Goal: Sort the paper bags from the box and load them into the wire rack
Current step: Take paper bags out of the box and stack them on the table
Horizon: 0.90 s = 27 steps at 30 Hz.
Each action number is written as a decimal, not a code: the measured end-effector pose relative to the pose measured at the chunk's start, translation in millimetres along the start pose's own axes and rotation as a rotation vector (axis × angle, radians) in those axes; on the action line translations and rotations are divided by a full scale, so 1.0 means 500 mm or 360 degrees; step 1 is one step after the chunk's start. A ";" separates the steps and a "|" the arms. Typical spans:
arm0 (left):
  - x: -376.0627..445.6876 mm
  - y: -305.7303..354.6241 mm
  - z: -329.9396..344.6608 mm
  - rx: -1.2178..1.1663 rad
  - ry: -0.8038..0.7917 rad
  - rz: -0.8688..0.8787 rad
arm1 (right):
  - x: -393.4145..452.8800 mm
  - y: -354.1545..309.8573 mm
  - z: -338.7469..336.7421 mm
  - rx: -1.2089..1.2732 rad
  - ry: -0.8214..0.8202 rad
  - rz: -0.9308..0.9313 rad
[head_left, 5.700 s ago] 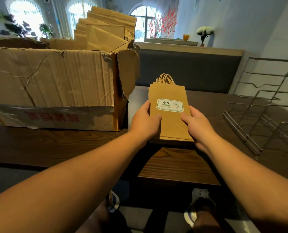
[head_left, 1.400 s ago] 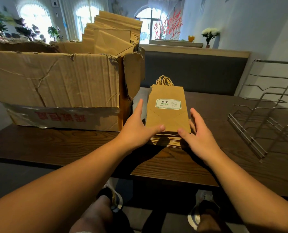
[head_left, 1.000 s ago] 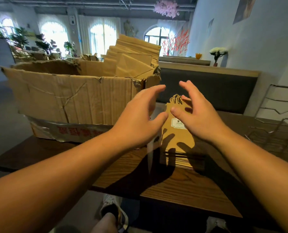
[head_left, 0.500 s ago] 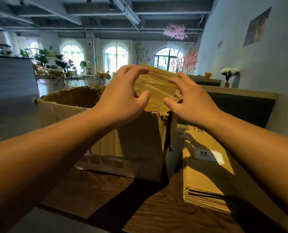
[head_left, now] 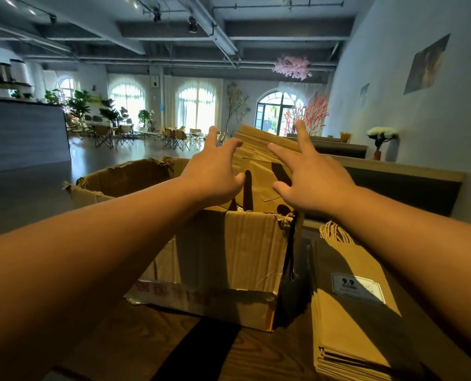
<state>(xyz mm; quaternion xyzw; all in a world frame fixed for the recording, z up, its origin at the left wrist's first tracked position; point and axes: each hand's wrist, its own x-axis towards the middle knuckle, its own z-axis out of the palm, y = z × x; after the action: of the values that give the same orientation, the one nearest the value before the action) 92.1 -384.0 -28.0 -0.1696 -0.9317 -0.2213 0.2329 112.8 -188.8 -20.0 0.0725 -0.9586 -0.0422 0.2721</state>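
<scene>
A torn cardboard box [head_left: 229, 259] stands on the dark wooden table [head_left: 259, 356]. Brown paper bags [head_left: 259, 166] stand upright in its right end, rising above the rim. My left hand [head_left: 215, 171] and my right hand [head_left: 308, 177] hover over those bags with fingers spread, holding nothing. My right fingertips lie at the bags' top edge. To the right of the box lies a flat stack of brown paper bags [head_left: 350, 306] with a white "9.9" label and twisted handles. The wire rack is out of view.
A dark padded bench back with a wooden ledge [head_left: 404, 171] runs behind the table at right, against a white wall. A vase of white flowers [head_left: 381, 138] stands on the ledge. The box's left half is hollow.
Both hands let go of the flat stack on the table, rose and reached forward over the box. Their fingers have spread wider above the upright bags. The view has tilted up.
</scene>
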 end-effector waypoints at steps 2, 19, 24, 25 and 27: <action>0.000 0.004 0.005 -0.0007 -0.0055 0.0014 | 0.003 -0.001 0.003 -0.0029 -0.0015 0.0003; 0.000 -0.015 0.027 0.0039 -0.0141 0.0187 | 0.022 -0.026 0.025 -0.0215 -0.0074 0.0066; -0.002 -0.014 0.026 0.0047 -0.0149 0.0171 | 0.018 -0.035 0.023 -0.0190 -0.0010 0.0053; -0.003 -0.013 0.026 0.0047 -0.0151 0.0169 | 0.016 -0.035 0.023 -0.0175 0.0000 0.0055; -0.005 -0.012 0.025 0.0049 -0.0152 0.0166 | 0.012 -0.036 0.024 -0.0152 0.0003 0.0065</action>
<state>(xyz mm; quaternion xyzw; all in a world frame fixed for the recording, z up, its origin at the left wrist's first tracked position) 87.1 -383.5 -41.2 -0.2246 -0.9350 -0.1860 0.2018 103.6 -207.2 -29.1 0.0400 -0.9565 -0.0822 0.2770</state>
